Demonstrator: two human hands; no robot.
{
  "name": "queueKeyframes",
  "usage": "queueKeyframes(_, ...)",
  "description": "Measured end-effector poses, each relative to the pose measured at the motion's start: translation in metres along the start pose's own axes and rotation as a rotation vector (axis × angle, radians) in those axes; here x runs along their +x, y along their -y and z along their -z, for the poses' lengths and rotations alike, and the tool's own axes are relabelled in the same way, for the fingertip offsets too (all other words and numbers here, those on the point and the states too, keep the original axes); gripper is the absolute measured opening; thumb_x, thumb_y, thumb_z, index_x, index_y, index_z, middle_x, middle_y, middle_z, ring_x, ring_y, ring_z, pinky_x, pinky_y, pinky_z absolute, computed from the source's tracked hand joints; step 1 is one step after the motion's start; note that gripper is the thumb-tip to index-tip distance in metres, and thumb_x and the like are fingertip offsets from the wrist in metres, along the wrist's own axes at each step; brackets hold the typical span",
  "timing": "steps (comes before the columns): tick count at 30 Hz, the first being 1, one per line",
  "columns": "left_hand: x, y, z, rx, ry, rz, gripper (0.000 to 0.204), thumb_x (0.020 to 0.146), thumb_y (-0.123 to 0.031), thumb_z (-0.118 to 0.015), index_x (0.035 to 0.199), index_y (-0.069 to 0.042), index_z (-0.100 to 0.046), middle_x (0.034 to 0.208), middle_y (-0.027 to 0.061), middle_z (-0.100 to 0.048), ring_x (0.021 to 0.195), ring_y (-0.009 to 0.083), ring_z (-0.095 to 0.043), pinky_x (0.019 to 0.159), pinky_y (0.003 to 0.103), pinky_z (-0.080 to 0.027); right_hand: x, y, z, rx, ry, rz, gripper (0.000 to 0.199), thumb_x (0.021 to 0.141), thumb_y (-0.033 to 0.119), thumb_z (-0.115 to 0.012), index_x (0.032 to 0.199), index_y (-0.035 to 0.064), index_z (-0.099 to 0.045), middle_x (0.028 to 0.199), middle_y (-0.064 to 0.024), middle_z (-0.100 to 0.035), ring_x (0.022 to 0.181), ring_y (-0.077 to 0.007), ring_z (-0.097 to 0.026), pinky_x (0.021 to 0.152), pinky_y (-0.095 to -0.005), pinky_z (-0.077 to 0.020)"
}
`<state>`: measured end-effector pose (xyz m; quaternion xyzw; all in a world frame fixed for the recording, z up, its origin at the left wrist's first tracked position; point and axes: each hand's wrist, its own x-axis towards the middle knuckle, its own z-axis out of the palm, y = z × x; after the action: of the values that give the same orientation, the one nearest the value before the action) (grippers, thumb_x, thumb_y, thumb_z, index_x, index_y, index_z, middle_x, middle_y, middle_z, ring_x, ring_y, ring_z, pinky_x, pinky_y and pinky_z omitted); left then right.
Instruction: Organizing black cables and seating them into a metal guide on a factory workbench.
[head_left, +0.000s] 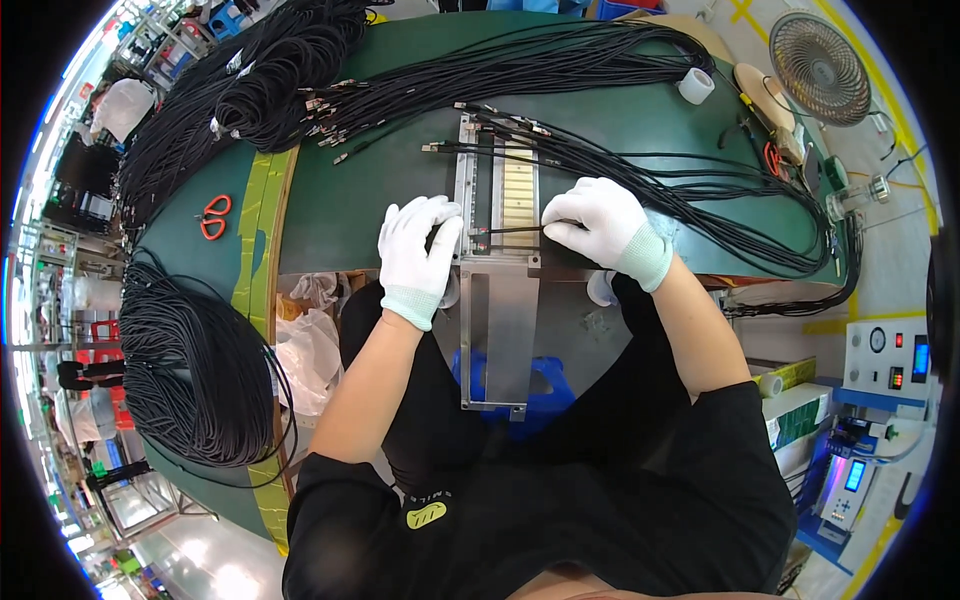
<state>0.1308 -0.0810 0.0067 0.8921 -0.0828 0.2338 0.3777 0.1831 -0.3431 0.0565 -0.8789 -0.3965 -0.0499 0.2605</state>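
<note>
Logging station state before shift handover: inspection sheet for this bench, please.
Surface: green curved worktable.
Job's things: metal jig plate with yellow strip; thin black cable laid across it.
Clutter: orange-handled scissors, white tape roll.
Grippers: white-gloved left hand on jig's left edge; white-gloved right hand pinching the cable.
Cables: black cable bundles and coil.
Surroundings: desk fan, control boxes.

Two gloved hands on work: left hand, right hand.
One metal jig at bench edge.
One green bench.
Two cables lie across jig at hands; further cables on jig above, count unclear.
Three large black cable bundles: bundle, bundle, bundle.
One pair red-handled scissors.
One white tape roll.
One fan.
</note>
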Motion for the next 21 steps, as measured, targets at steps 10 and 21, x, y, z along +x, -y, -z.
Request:
queueKeyframes(10,-0.002,0.000,-0.001,-0.018,0.062,0.032,0.018,0.093,-0.022,-0.061,0.103,-0.012,-0.072,0.111,0.0079,-0.070,0.115,0.0313,-0.059,0.112,0.050,-0.030,0.000,0.002,0.000,-0.015,-0.013,0.021,0.006,0.079,0.019,-0.068,0.080,0.0131,-0.067,0.069,-0.0028,-0.062,0.075,-0.0251,-0.059,0.072,-0.0376,-0.0473)
queueKeyframes(21,-0.006,-0.041,-0.009,0.312,0.304,-0.305,0.040,0.083,-0.048,-0.068,0.119,-0.029,-0.072,0.143,0.0237,-0.048,0.136,0.0436,-0.036,0.117,0.059,-0.015,0.016,-0.010,-0.013,-0.148,-0.253,0.035,0.022,0.079,0.026,-0.073,0.096,0.0125,-0.068,0.094,-0.0072,-0.066,0.092,-0.0298,-0.060,0.081,-0.0418,-0.0467)
